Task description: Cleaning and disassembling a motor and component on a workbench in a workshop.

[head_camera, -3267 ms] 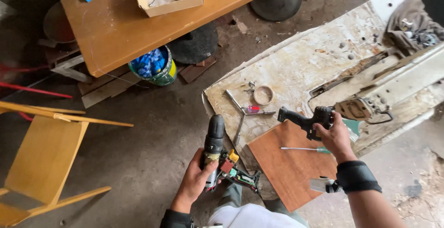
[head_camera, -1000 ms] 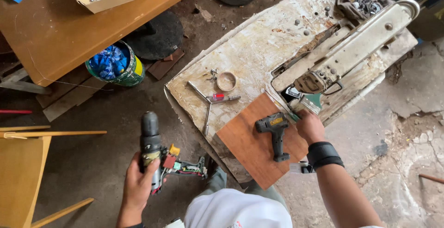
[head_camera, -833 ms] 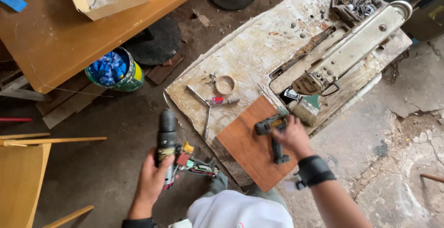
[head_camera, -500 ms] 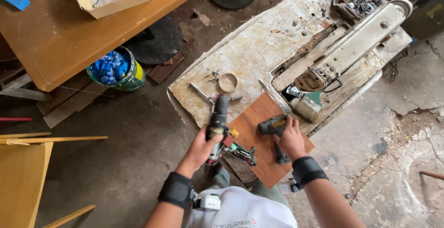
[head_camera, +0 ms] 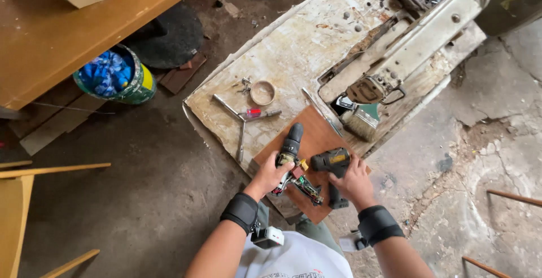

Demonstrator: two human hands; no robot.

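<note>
My left hand (head_camera: 270, 174) grips an opened drill body (head_camera: 289, 152), dark with bare wires and coloured parts hanging out at its lower end (head_camera: 306, 186). It lies over the near edge of a brown wooden board (head_camera: 316, 137). My right hand (head_camera: 354, 183) rests on a black drill housing with a yellow label (head_camera: 333, 162), which lies on the same board just right of the opened drill. Both wrists wear black bands.
The board lies on a worn pale table top (head_camera: 293, 58). A small round ring (head_camera: 262, 92), a red-handled screwdriver (head_camera: 257, 113), a metal wrench (head_camera: 234, 121), a brush (head_camera: 358, 123) and an old sewing machine (head_camera: 406, 52) lie there. A green bucket (head_camera: 116, 77) stands under an orange table (head_camera: 68, 35).
My left hand has brought the opened drill from over the floor onto the board. My right hand has set the black housing down on the board and stays on it.
</note>
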